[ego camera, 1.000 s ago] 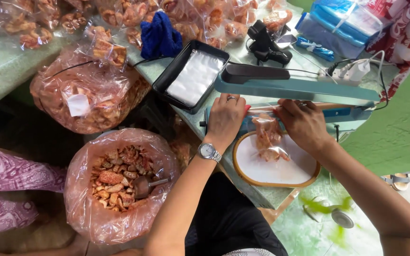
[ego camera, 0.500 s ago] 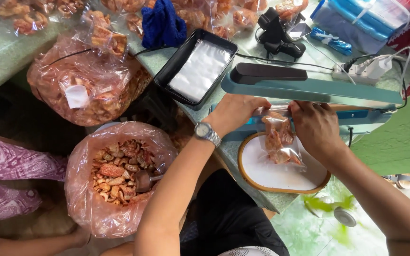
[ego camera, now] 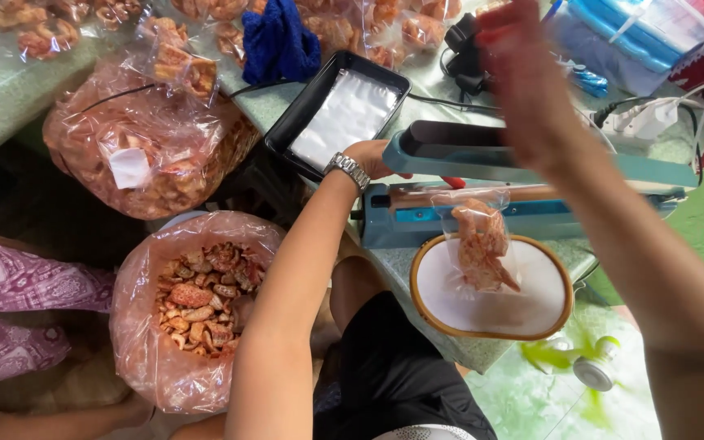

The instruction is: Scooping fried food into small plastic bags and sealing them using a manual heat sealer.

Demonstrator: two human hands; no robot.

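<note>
**Snack pouch at the heat sealer: items on the bench**

Item: small clear plastic pouch [ego camera: 481, 244] of reddish fried snack pieces. It lies with its body on a round white tray with a tan rim [ego camera: 429, 301], and its open top reaches up to the sealing bar of the teal impulse sealer [ego camera: 523, 208]. Neither hand touches it.

Handling, as judged: light and soft; the film looks slippery and crinkles easily, and the pieces inside are brittle, so squeezing the filled part risks crushing them. The empty flat film at the top, by its two corners, looks the best place to hold.

Left hand [ego camera: 372, 156]: at the end of the sealer's raised arm [ego camera: 531, 155], fingers curled under it; a metal wristwatch [ego camera: 347, 169] sits on the wrist.

Right hand [ego camera: 515, 65]: raised above the sealer, blurred; whether it is spread or closed cannot be told, and nothing is visibly held.

Nearby: black tray of empty clear bags [ego camera: 340, 118], blue cloth [ego camera: 280, 41], power strip [ego camera: 641, 122], and a large open bag of snacks [ego camera: 197, 305] below the bench [ego camera: 466, 346].
</note>
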